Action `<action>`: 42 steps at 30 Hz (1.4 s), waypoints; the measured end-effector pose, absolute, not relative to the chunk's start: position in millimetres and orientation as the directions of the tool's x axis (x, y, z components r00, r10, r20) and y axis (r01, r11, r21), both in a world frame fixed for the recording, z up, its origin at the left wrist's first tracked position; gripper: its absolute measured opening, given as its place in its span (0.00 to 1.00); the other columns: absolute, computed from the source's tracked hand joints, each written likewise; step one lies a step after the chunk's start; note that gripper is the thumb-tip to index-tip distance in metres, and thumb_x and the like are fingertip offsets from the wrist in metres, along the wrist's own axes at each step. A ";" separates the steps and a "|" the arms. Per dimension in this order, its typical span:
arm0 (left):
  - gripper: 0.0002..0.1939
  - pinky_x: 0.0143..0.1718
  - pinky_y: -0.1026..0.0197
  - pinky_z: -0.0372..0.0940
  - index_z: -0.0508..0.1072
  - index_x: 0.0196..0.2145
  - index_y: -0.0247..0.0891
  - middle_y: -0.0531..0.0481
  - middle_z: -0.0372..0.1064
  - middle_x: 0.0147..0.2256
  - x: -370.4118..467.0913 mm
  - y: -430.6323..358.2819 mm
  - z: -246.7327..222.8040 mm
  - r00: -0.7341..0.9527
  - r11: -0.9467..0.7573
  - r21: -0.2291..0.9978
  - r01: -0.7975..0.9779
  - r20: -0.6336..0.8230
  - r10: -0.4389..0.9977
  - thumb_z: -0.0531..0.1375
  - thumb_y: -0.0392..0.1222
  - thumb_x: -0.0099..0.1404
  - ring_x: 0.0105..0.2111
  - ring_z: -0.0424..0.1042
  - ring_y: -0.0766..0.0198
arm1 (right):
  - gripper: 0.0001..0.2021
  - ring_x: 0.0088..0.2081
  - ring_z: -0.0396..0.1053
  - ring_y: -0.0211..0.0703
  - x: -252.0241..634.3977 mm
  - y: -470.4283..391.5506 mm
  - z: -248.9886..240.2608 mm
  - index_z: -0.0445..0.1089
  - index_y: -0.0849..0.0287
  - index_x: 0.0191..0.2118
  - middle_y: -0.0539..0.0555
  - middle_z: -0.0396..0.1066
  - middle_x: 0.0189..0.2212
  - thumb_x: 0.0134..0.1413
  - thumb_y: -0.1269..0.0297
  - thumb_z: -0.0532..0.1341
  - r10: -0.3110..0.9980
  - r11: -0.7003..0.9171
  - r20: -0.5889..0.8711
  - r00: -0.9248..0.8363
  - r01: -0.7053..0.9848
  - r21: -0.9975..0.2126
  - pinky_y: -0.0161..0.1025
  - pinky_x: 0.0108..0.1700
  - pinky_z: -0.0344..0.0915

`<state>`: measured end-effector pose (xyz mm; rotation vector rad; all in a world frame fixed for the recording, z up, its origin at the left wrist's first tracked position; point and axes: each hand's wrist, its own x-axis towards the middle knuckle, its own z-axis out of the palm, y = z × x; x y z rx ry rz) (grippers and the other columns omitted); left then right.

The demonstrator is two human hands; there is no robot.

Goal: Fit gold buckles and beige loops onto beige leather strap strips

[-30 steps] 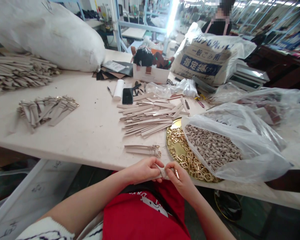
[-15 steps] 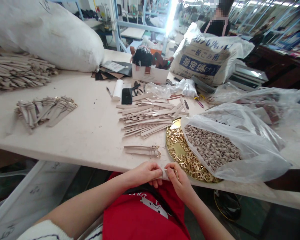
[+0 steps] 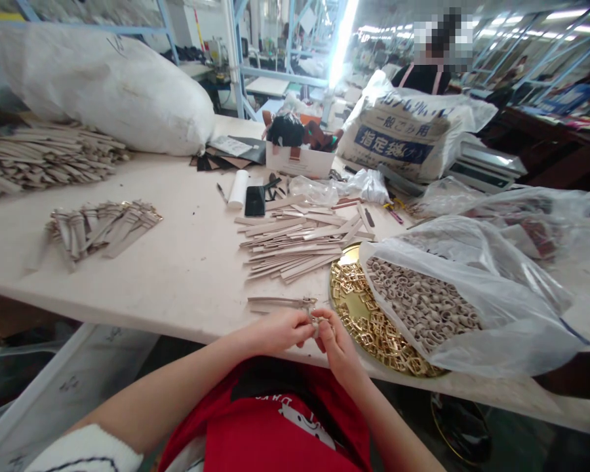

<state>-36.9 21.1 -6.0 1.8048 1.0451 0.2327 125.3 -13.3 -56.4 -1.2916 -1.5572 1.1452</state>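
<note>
Over the table's front edge, my left hand point(image 3: 282, 331) and my right hand point(image 3: 337, 344) meet fingertip to fingertip. Both pinch a beige strap point(image 3: 316, 323), whose small end shows between them; a bit of metal seems to glint there, but the fingers hide most of it. Just behind my hands lie two beige straps with gold buckles point(image 3: 280, 301), partly covered by my left hand. Right of my right hand, a gold round tray point(image 3: 351, 298) carries many loose gold buckles point(image 3: 383, 337). An open clear bag of small beige loops point(image 3: 423, 298) rests partly on the tray.
Loose beige strips point(image 3: 295, 242) lie mid-table. Buckled straps point(image 3: 105, 226) are piled at left, before a larger strap heap point(image 3: 44, 154) and white sack point(image 3: 113, 92). A phone point(image 3: 254, 201), a white box point(image 3: 299, 160) and a printed bag point(image 3: 398, 134) stand behind.
Both hands have risen slightly and come together over the table edge, closing the gap between them. The view has tilted a little, so the scene sits lower.
</note>
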 end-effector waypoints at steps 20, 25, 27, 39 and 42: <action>0.10 0.42 0.55 0.58 0.69 0.37 0.30 0.37 0.66 0.39 -12.6 125.7 -50.2 0.219 -0.214 0.304 0.928 0.016 0.976 0.55 0.40 0.60 0.42 0.65 0.53 | 0.15 0.45 0.65 0.49 99.1 34.4 -93.7 0.68 0.59 0.46 0.59 0.69 0.42 0.55 0.66 0.51 0.916 0.390 0.328 -0.232 0.711 -0.585 0.47 0.48 0.59; 0.06 0.40 0.59 0.58 0.67 0.35 0.33 0.40 0.66 0.38 -16.1 121.2 -41.6 0.207 -0.205 0.296 0.933 0.024 0.978 0.55 0.36 0.59 0.41 0.65 0.56 | 0.15 0.47 0.63 0.49 100.4 34.9 -93.7 0.66 0.60 0.46 0.61 0.67 0.44 0.54 0.64 0.52 0.925 0.354 0.359 -0.125 0.627 -0.693 0.47 0.49 0.59; 0.05 0.37 0.60 0.58 0.66 0.34 0.34 0.43 0.67 0.36 -24.7 108.2 -32.4 0.227 -0.224 0.309 0.924 0.027 0.974 0.52 0.35 0.60 0.38 0.66 0.59 | 0.15 0.46 0.63 0.48 104.8 33.9 -91.3 0.65 0.60 0.46 0.60 0.67 0.43 0.54 0.63 0.51 0.934 0.308 0.356 -0.024 0.555 -0.773 0.47 0.48 0.59; 0.13 0.20 0.68 0.49 0.63 0.32 0.36 0.57 0.59 0.23 -27.4 19.8 -5.5 0.615 0.091 0.915 0.393 -0.335 0.714 0.50 0.49 0.60 0.19 0.54 0.72 | 0.11 0.20 0.58 0.34 160.5 14.7 -22.7 0.62 0.58 0.32 0.45 0.59 0.18 0.49 0.55 0.55 0.994 -0.037 -0.044 -0.104 0.066 -0.997 0.32 0.24 0.57; 0.15 0.16 0.68 0.44 0.62 0.31 0.36 0.59 0.57 0.18 -16.6 15.4 -5.0 0.609 0.368 0.893 0.258 -0.446 0.656 0.49 0.52 0.59 0.14 0.50 0.74 | 0.16 0.24 0.63 0.38 200.7 30.7 -22.4 0.64 0.59 0.36 0.49 0.65 0.23 0.53 0.52 0.49 1.000 0.000 -0.006 -0.016 0.351 -0.937 0.35 0.27 0.59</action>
